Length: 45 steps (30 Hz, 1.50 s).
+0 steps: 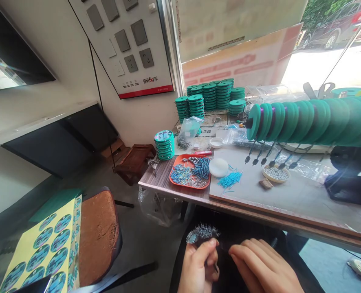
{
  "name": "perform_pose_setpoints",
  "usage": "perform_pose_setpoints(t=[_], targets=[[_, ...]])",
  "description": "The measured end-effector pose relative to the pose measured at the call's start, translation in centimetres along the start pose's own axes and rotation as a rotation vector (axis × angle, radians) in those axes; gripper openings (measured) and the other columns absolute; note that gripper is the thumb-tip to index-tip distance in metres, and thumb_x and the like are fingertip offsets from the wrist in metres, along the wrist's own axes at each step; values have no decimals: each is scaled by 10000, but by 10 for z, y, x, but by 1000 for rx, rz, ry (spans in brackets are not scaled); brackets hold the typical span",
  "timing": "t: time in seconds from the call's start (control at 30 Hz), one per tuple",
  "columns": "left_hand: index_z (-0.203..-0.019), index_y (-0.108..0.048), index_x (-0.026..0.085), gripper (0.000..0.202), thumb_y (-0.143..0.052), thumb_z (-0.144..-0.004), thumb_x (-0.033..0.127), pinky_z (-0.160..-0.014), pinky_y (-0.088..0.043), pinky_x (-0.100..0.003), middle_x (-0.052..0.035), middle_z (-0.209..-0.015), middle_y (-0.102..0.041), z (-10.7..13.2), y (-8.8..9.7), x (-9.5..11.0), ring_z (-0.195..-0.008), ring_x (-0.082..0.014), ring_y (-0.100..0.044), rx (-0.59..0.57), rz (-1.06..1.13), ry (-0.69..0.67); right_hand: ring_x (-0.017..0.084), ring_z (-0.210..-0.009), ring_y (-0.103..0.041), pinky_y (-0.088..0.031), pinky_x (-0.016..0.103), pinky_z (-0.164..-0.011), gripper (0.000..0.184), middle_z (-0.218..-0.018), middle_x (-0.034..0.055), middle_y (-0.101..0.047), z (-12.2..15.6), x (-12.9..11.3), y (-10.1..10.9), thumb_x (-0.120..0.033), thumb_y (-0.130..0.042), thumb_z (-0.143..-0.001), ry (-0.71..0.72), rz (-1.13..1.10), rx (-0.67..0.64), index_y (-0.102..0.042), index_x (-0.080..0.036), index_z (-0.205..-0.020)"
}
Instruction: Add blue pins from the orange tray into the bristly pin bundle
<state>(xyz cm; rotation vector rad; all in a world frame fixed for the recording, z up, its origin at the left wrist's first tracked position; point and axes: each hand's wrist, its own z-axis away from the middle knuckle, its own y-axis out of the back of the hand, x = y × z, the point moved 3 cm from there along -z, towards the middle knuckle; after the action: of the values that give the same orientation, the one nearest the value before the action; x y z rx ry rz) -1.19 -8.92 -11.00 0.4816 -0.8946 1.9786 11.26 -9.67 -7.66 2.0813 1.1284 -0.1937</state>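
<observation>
My left hand (199,266) is closed around a fan-shaped bunch of small grey metal pieces (201,233), whose spiky ends stick up above the thumb. Their exact kind is too small to make out. Just to its right, my right hand (261,264) has its fingers bent and pressed together; whatever may be between the fingertips is hidden. Both hands are over my dark-clothed lap, below the table edge. On the table ahead lies an orange tray (195,187) with blue pieces and small metal parts. Beside it are a white round lid (219,167) and loose light-blue tubes (230,179).
A row of green spools (309,120) with dangling dark weights hangs on a rod at the right, above a small bowl (274,180) of whitish bits. More green spools (209,97) stand stacked behind. A brown stool (97,232) and a label sheet (30,248) are at left.
</observation>
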Motion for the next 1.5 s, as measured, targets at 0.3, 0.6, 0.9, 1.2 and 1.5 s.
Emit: perform_pose_setpoints(t=[0.3,0.6,0.9,1.2,1.5], targets=[[-571,-410,138,355,-700,-560,342,-425,-106,-172,73,-460,-284,13,-6,5,-423,-19,-198,66,-110,-157,112,-594,-478,-335,254,-601,163,-677,13,-524,-2,0,4,-134,-384,-898,-7,41,-67,-526,-161,-823],[-564,-405,143,428,-737,-526,410,-437,-131,-178,64,-472,-287,10,-1,2,-445,-34,-230,106,-168,-187,110,-573,-457,-325,252,-580,176,-654,13,-508,-1,0,1,-139,-384,-898,-5,10,1,-533,-159,-807],[-642,-532,140,377,-777,-514,397,-440,-263,-182,26,-505,-445,8,7,-4,-472,-77,-402,182,-169,-235,107,-601,-486,-364,241,-605,179,-683,17,-524,0,1,3,-176,-377,-913,-38,12,-9,-531,-164,-820],[-787,-669,182,328,-786,-489,251,-730,-455,-253,-55,-756,-654,14,15,-11,-757,-205,-601,406,-321,-711,110,-568,-477,-343,235,-554,169,-652,16,-509,-7,7,7,-174,-389,-892,-58,131,-62,-528,-157,-797],[-844,-614,148,410,-763,-476,250,-679,-527,-234,-66,-806,-672,15,7,-10,-756,-201,-650,475,-202,-720,113,-489,-435,-285,241,-527,307,-558,-8,-460,-10,5,1,-199,-324,-909,-31,260,-74,-469,-180,-639]])
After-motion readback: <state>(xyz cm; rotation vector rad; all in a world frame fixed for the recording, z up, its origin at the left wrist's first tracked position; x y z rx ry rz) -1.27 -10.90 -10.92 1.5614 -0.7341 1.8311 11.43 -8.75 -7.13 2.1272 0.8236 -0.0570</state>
